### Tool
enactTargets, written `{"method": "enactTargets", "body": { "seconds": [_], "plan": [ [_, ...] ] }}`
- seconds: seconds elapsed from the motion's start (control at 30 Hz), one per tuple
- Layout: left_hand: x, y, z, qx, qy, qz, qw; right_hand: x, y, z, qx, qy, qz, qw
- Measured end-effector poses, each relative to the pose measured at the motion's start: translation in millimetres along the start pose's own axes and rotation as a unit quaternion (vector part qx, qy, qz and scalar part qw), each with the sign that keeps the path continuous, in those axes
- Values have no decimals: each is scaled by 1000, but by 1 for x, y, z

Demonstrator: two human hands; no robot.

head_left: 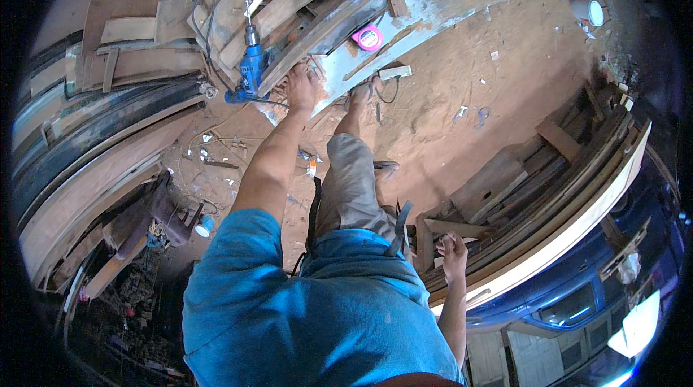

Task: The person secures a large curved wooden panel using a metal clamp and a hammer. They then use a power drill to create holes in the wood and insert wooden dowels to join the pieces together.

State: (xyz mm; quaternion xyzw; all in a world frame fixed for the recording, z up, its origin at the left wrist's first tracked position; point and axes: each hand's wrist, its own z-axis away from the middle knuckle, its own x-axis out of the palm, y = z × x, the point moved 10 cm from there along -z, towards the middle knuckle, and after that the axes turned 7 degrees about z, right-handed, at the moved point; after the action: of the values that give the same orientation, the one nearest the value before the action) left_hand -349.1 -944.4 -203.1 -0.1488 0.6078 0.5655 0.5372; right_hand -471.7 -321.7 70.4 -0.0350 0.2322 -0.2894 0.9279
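Observation:
My left hand reaches forward to the near end of a long wooden plank. Its fingers are closed on the plank's end, partly hidden from above. Just left of it stands a blue power drill with a long bit and a dark cord. Beyond the hand, a pink round tape measure lies on a pale, dusty board. Out to my right side, my right hand hovers near stacked timber, fingers curled in, with nothing visible in them.
Wooden boards lie piled at the left. More planks are stacked at the right, beside a blue vehicle. A white power strip with a cord rests by my foot. Scraps litter the dirt floor.

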Motion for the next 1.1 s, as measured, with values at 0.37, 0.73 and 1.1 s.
{"method": "enactTargets", "body": {
  "seconds": [0.37,0.73,1.1],
  "plan": [
    [1,-2,87,-371,-57,647,664,41,-98,-20,-97,-30,38,994],
    [-12,-42,104,-429,-52,622,653,88,-183,-49,-153,-83,92,981],
    [87,-69,131,-539,-149,376,739,79,-127,-64,-85,-70,57,992]
  ]
}}
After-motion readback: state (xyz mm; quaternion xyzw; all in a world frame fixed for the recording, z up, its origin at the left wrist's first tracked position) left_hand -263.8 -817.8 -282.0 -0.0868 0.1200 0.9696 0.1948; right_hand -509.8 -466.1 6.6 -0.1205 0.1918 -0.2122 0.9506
